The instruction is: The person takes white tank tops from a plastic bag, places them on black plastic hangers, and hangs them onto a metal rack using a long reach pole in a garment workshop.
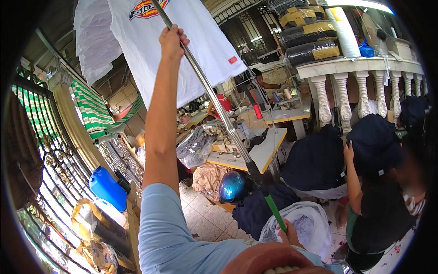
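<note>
My left hand (pixel 172 42) is raised high, fingers wrapped round the upper part of a long metal pole (pixel 205 82). Low down, my right hand (pixel 288 235) grips the green handle (pixel 274 210) at the pole's lower end. The pole slants from lower right to upper left, its top running out of the picture. Behind it hangs a white shirt (pixel 182 59) with a printed chest logo and a small red tag. More white garments (pixel 96 36) hang beside it on the left. Whether the pole touches the shirt or its hanger cannot be seen.
A co-worker (pixel 378 214) at right handles dark navy cloth (pixel 373 139). Further back, another person works near sewing tables (pixel 269 146). A blue helmet (pixel 232 186), cloth heaps and a clear plastic sack (pixel 315 219) stand ahead. Left are a metal grille (pixel 50 169) and a blue jug (pixel 107 188).
</note>
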The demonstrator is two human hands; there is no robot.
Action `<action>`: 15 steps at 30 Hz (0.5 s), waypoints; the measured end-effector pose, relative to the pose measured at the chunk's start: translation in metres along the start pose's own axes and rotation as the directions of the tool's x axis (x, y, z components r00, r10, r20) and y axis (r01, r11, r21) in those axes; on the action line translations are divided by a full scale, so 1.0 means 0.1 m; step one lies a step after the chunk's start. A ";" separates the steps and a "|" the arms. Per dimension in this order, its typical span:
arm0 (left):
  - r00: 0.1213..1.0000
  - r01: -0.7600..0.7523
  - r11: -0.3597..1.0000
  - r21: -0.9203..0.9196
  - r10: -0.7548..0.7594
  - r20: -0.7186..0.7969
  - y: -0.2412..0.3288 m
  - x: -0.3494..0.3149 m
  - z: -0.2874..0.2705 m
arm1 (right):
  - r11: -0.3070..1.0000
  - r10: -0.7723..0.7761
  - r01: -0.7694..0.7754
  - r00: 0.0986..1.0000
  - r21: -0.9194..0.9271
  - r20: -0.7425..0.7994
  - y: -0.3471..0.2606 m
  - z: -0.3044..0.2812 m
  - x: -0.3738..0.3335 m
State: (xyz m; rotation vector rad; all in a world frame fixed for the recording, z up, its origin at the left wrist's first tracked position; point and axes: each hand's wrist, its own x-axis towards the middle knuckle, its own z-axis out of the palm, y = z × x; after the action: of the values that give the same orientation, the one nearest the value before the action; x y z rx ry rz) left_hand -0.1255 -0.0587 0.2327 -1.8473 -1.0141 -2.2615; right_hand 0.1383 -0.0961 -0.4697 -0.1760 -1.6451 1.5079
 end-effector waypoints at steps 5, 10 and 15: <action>1.000 -0.016 0.993 0.116 0.016 -0.004 0.29 0.59 -0.16 | 0.994 0.107 -0.105 0.992 -0.034 0.060 0.23 0.18 0.10; 0.999 -0.009 0.996 0.088 0.005 0.048 0.19 0.26 -0.30 | 0.996 -0.052 0.045 0.995 0.077 0.083 0.13 0.51 1.16; 0.998 -0.029 0.978 0.205 0.016 0.066 -0.46 -0.69 -0.38 | 0.976 -0.211 0.205 0.975 0.077 0.075 -0.52 0.58 2.47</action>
State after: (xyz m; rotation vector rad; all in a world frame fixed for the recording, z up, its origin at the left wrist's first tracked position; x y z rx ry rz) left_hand -0.1580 -0.0665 0.1479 -1.8450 -1.1809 -2.0091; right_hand -0.0280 0.0019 -0.2965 0.0960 -1.6192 1.4250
